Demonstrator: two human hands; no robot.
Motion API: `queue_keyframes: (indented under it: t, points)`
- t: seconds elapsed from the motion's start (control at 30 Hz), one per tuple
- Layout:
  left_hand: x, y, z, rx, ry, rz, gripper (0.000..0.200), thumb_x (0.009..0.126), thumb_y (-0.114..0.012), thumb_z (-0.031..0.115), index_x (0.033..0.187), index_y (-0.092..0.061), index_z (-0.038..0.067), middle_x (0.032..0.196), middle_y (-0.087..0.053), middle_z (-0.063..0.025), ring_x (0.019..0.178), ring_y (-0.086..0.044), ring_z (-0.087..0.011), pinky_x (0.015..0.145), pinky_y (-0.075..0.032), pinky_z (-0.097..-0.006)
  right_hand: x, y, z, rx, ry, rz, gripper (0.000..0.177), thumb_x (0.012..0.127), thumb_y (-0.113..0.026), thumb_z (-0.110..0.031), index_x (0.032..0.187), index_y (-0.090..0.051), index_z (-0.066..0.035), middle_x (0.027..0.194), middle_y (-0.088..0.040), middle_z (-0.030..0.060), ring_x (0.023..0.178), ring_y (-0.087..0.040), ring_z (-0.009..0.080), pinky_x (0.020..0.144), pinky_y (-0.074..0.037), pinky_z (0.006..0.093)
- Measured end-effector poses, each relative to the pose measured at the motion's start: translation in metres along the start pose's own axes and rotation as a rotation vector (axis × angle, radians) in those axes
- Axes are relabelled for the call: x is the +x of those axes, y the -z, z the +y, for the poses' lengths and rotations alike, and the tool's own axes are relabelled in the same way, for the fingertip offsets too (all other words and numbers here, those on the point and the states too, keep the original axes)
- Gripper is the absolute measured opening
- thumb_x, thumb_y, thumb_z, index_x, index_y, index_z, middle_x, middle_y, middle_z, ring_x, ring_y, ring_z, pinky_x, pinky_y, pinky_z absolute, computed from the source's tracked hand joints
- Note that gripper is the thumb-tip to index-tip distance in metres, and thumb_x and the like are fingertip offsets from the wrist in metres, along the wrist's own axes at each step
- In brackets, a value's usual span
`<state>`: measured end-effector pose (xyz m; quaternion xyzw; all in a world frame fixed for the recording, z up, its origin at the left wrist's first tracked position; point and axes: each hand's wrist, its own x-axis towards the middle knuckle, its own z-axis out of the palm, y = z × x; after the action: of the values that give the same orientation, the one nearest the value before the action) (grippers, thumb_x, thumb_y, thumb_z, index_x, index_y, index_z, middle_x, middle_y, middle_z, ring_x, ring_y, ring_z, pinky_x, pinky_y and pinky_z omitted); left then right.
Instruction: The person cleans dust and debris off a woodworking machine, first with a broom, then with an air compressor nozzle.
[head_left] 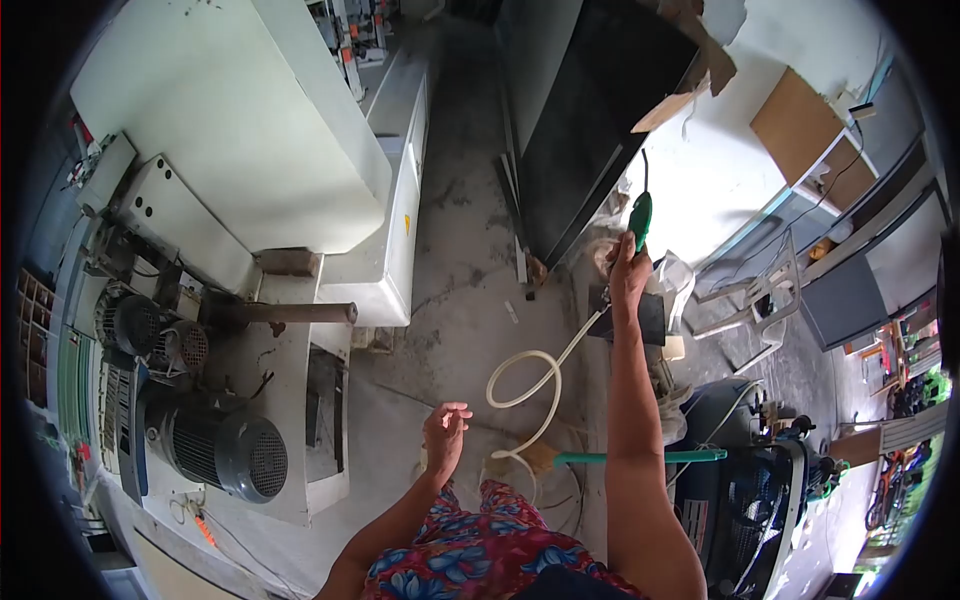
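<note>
Item, one green air gun (642, 215): held in the right hand (628, 272), out ahead and to the right of the body, near the lower edge of a tall dark panel (590, 130); grip wrapped around its handle, seemingly so that the thin nozzle (646, 172) points forward, away from the person. Item, one pale hose (580, 340): runs from below the right hand, makes one wide loop over the floor (465, 250) and drops toward the feet; the slack probably gives the outstretched arm free reach. Item, one broom (590, 457) with green handle: set crosswise behind the right forearm, bristles toward the feet; what supports it cannot be told. Item, one grey motor (225, 450): at the left, among the machine parts, presumably to drive them. Item, one white chair (765, 300): at the far right, well apart from both hands. Pose, right: arm extended nearly straight, wrist raised in line with the forearm. Pose, left: elbow bent, left hand (445, 438) in the air before the trousers (470, 530), fingers loosely curled, nothing visible in the grip, the hose loop nearest to it.
</note>
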<state>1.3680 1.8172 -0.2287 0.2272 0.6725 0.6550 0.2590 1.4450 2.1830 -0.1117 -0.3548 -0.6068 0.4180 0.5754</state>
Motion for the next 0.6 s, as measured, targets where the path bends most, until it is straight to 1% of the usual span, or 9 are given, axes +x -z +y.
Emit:
queue_keyframes:
  t: [0.07, 0.17, 0.2, 0.3, 0.33, 0.43, 0.47, 0.57, 0.6]
  points:
    - [0.000, -0.002, 0.008, -0.034, -0.019, 0.009, 0.013, 0.090, -0.050, 0.010, 0.094, -0.058, 0.000, 0.079, -0.062, -0.0075, 0.076, -0.063, -0.0137, 0.060, -0.049, -0.0239, 0.017, -0.001, -0.002, -0.014, 0.031, 0.021, 0.039, 0.092, -0.049, -0.039, 0.082, -0.052, -0.002, 0.057, -0.047, -0.0007, 0.049, -0.042, 0.0073, 0.045, -0.034, 0.0241]
    - [-0.002, -0.001, 0.018, -0.037, -0.023, 0.014, 0.014, 0.092, -0.049, 0.011, 0.095, -0.058, 0.000, 0.081, -0.063, -0.0088, 0.077, -0.063, -0.0151, 0.060, -0.050, -0.0243, 0.025, -0.005, -0.028, -0.113, -0.036, 0.056, 0.038, 0.093, -0.049, -0.039, 0.083, -0.051, -0.002, 0.060, -0.046, -0.0001, 0.054, -0.043, 0.0076, 0.048, -0.035, 0.0245]
    - [-0.002, 0.001, 0.019, -0.032, -0.028, 0.023, 0.014, 0.092, -0.049, 0.011, 0.095, -0.058, -0.001, 0.081, -0.063, -0.0089, 0.077, -0.063, -0.0151, 0.060, -0.050, -0.0243, 0.028, -0.007, -0.044, -0.166, -0.017, 0.039, 0.037, 0.093, -0.049, -0.039, 0.085, -0.051, -0.002, 0.062, -0.046, 0.0003, 0.055, -0.043, 0.0074, 0.048, -0.036, 0.0249]
    - [-0.002, 0.005, 0.020, -0.022, -0.037, 0.053, 0.014, 0.092, -0.048, 0.010, 0.094, -0.058, -0.001, 0.081, -0.063, -0.0089, 0.077, -0.063, -0.0152, 0.059, -0.050, -0.0242, 0.041, -0.020, -0.072, -0.081, 0.079, -0.018, 0.038, 0.093, -0.049, -0.038, 0.083, -0.051, -0.002, 0.060, -0.045, -0.0002, 0.053, -0.043, 0.0073, 0.048, -0.036, 0.0248]
    - [-0.002, 0.005, 0.023, -0.025, -0.039, 0.068, 0.014, 0.092, -0.048, 0.009, 0.094, -0.058, -0.001, 0.081, -0.063, -0.0088, 0.077, -0.064, -0.0152, 0.059, -0.050, -0.0241, 0.045, -0.026, -0.083, -0.045, 0.140, -0.045, 0.038, 0.093, -0.049, -0.038, 0.083, -0.051, -0.001, 0.060, -0.046, -0.0005, 0.053, -0.044, 0.0075, 0.048, -0.036, 0.0245]
    - [-0.002, 0.005, 0.033, -0.032, -0.039, 0.100, 0.014, 0.091, -0.049, 0.011, 0.093, -0.058, 0.000, 0.080, -0.062, -0.0079, 0.077, -0.063, -0.0143, 0.059, -0.049, -0.0245, 0.059, -0.039, -0.121, -0.163, 0.157, -0.076, 0.043, 0.091, -0.050, -0.041, 0.084, -0.053, 0.001, 0.058, -0.052, 0.0041, 0.053, -0.051, 0.0130, 0.051, -0.042, 0.0288]
    - [0.000, 0.005, 0.036, -0.035, -0.041, 0.109, 0.015, 0.091, -0.049, 0.012, 0.093, -0.058, 0.000, 0.080, -0.062, -0.0075, 0.077, -0.063, -0.0139, 0.060, -0.049, -0.0247, 0.061, -0.042, -0.136, -0.190, 0.160, -0.095, 0.046, 0.091, -0.049, -0.044, 0.085, -0.055, 0.002, 0.060, -0.053, 0.0045, 0.055, -0.053, 0.0125, 0.051, -0.043, 0.0292]
    - [0.005, 0.004, 0.028, -0.100, -0.029, 0.153, 0.015, 0.090, -0.050, 0.013, 0.092, -0.058, 0.001, 0.080, -0.062, -0.0072, 0.077, -0.063, -0.0138, 0.060, -0.049, -0.0249, 0.056, -0.054, -0.177, 0.016, 0.260, -0.117, 0.048, 0.090, -0.049, -0.045, 0.092, -0.056, 0.002, 0.064, -0.055, 0.0049, 0.059, -0.054, 0.0114, 0.052, -0.045, 0.0274]
    - [0.007, 0.005, 0.028, -0.141, -0.020, 0.156, 0.013, 0.089, -0.049, 0.010, 0.092, -0.057, 0.000, 0.082, -0.062, -0.0069, 0.077, -0.063, -0.0138, 0.060, -0.048, -0.0249, 0.043, -0.058, -0.205, 0.112, 0.267, -0.133, 0.048, 0.090, -0.050, -0.044, 0.101, -0.056, 0.002, 0.072, -0.058, 0.0042, 0.062, -0.053, 0.0095, 0.053, -0.046, 0.0245]
